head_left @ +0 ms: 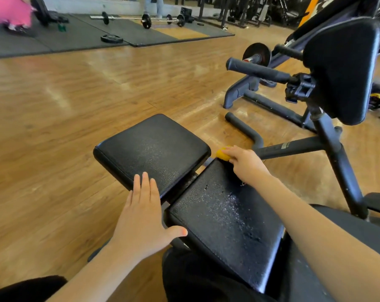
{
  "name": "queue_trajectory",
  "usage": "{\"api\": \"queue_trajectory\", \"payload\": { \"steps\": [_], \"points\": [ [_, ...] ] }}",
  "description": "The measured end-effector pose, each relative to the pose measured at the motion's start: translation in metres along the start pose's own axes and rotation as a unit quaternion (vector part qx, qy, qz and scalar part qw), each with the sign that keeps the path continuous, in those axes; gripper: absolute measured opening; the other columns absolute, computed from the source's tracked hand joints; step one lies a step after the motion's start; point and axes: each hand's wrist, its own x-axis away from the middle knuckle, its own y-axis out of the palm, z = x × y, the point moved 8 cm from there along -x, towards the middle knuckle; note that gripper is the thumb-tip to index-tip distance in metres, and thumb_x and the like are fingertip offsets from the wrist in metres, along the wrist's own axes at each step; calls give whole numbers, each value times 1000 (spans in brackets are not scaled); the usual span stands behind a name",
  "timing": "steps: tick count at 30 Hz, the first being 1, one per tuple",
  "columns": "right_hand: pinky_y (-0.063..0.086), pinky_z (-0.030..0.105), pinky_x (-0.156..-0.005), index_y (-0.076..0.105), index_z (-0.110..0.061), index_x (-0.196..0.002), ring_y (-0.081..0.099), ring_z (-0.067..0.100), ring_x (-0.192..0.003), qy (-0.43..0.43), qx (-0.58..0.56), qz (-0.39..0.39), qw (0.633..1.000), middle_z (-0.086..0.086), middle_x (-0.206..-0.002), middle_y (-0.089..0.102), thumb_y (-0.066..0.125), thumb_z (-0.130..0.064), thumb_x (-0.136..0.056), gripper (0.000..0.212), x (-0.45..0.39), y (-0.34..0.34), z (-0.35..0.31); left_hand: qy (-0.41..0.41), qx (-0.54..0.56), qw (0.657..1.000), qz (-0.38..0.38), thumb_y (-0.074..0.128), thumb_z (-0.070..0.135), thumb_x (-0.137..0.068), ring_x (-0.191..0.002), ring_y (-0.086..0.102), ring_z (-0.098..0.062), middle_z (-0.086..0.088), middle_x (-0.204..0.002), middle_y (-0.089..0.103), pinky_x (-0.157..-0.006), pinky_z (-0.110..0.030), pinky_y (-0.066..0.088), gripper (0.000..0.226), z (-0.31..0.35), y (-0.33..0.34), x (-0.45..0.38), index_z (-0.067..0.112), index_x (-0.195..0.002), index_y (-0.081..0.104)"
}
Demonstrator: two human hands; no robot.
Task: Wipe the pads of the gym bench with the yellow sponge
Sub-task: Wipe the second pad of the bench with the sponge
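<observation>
On near pad's (226,219) far corner, yellow sponge (222,155), mostly hidden under right hand (246,165)

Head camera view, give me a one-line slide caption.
Right hand wipes the near bench pad with a yellow sponge; left hand open.

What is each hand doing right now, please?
Left hand: open, fingers straight, lying at the edge of the near pad.
Right hand: holding the yellow sponge at that pad's far end.
</observation>
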Motion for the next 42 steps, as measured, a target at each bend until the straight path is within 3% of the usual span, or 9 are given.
{"api": "queue_trajectory", "payload": {
  "steps": [6, 12, 15, 20, 26, 30, 35, 38, 42],
  "points": [
    [42, 44, -101, 59, -6, -116, 30, 17, -137, -183, -17, -60, 981, 9, -133, 52, 40, 19, -75, 52, 72, 24, -84, 21, -5, 1000, 8, 8, 96, -43, -128, -36, -25, -14, -146, -33, -110, -35, -7, 131, 0, 3, -1, 7, -130, -32],
    [52, 50, -86, 60, -13, -118, 37, 25, -130, -303, -7, -66, 951, 7, -132, 55, 48, 8, -69, 54, 123, 33, -112, 8, 0, 1000, -15, 38, 83, -66, -135, -31, -28, -16, -148, -31, -115, -39, -2, 125, 1, 2, 1, 2, -141, -21],
    [42, 43, -101, 54, -15, -125, 34, 24, -135, -345, 28, -79, 935, 4, -141, 45, 47, 11, -73, 60, 128, 37, -108, 10, -7, 1000, -19, 37, 83, -66, -135, -31, -30, -17, -148, -31, -115, -40, -3, 124, 1, 2, 1, 2, -140, -23],
    [27, 30, -109, 51, -21, -129, 22, 9, -135, -280, 2, -73, 957, -12, -142, 30, 45, 18, -72, 69, 105, 31, -68, 19, -19, 1000, -13, 32, 85, -65, -129, -36, -29, -17, -143, -36, -114, -41, -5, 122, 1, 2, 1, 4, -133, -29],
    [9, 12, -107, 46, -17, -133, 22, 17, -141, -79, 21, -7, 997, 1, -149, 31, 38, 17, -81, 62, 37, 3, -9, 11, -14, 1000, -4, 35, 85, -65, -136, -29, -31, -18, -149, -29, -115, -40, -4, 125, 1, 2, 0, 2, -142, -19],
    [4, 8, -102, 41, -17, -136, 15, 15, -142, -16, -7, 19, 1000, 0, -153, 23, 38, 8, -90, 52, 35, 5, -3, 30, -12, 999, 8, -5, 96, -34, -128, -36, -26, -19, -150, -27, -114, -39, -2, 144, 2, 1, 1, 1, -142, -18],
    [20, 24, -115, 51, -10, -128, 19, 17, -137, -149, -27, 25, 988, 7, -144, 39, 44, 21, -77, 61, 93, 19, -60, 20, 0, 1000, -14, 31, 88, -63, -136, -30, -31, -20, -150, -26, -115, -40, -2, 127, 2, 2, 1, 0, -142, -17],
    [31, 32, -110, 51, -14, -129, 13, 17, -135, -241, -18, -63, 968, 2, -145, 38, 40, 17, -73, 65, 136, 32, -85, 14, -14, 1000, -19, 35, 82, -68, -137, -28, -33, -20, -149, -27, -115, -40, -2, 123, 3, 0, 1, 0, -141, -19],
    [49, 46, -93, 56, -16, -122, 36, 23, -132, -309, 0, -84, 947, 4, -137, 50, 47, 10, -71, 58, 157, 33, -92, 14, -15, 1000, -17, 36, 82, -67, -137, -26, -33, -20, -150, -26, -115, -40, -1, 123, 3, -1, 2, 0, -142, -17]
  ]
}}
